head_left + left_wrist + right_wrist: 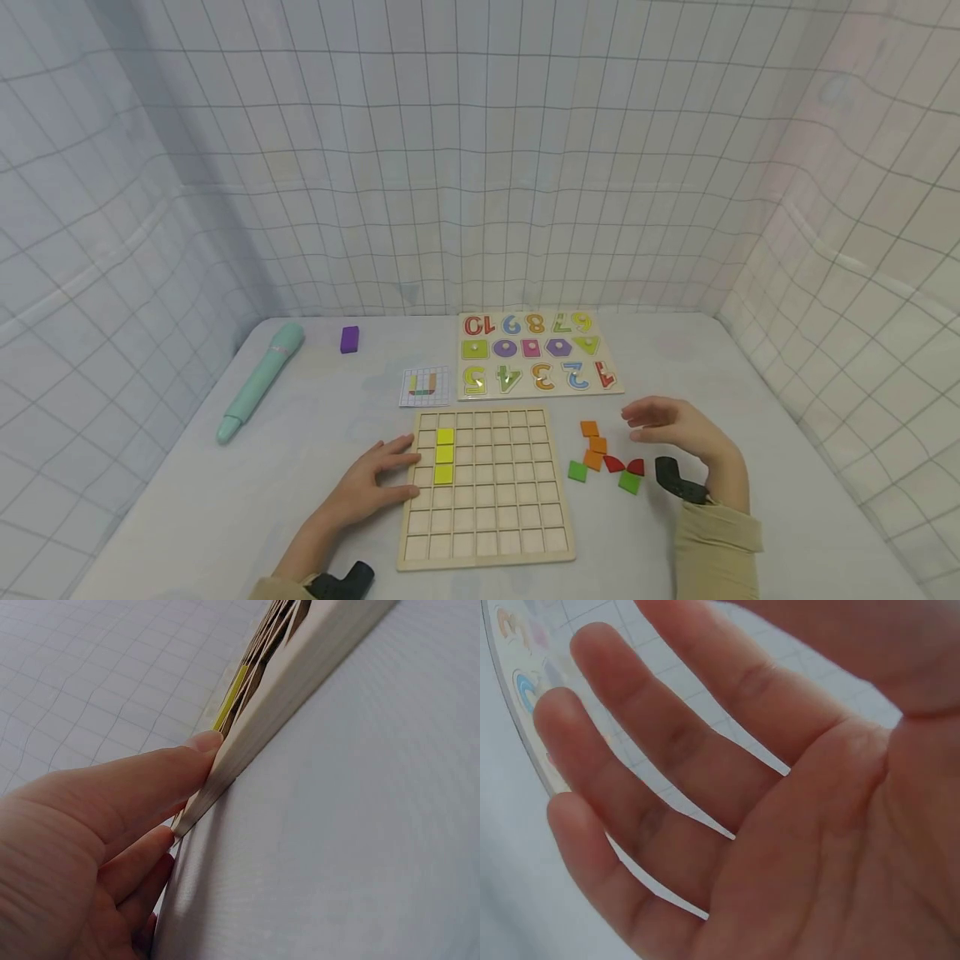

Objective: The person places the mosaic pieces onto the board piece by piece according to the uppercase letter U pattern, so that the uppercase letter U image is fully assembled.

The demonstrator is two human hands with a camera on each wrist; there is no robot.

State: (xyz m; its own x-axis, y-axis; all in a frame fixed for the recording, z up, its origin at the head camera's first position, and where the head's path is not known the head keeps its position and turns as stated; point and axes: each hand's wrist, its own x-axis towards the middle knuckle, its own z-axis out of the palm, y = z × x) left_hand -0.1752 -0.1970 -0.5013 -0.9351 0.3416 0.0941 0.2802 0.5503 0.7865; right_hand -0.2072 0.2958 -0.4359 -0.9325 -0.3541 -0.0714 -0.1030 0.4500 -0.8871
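Note:
A wooden grid board (487,500) lies in front, with three yellow square tiles (445,454) in a column near its upper left. My left hand (367,483) rests against the board's left edge, thumb and fingertips touching its side, as the left wrist view also shows. To the right of the board lie several loose tiles: orange squares (597,445), green squares (577,472) and red quarter-round pieces (636,467). Above and just right of these, my right hand (678,425) hovers with nothing in it. Its fingers (682,742) are spread and loosely bent in the right wrist view.
Behind the board lies a number and shape puzzle (540,360). A small pattern card (424,387) sits left of it, showing a coloured U-like figure on a grid. Farther left are a purple block (349,339) and a mint-green stick-like object (261,383). Grid-patterned curtains (480,167) enclose the table.

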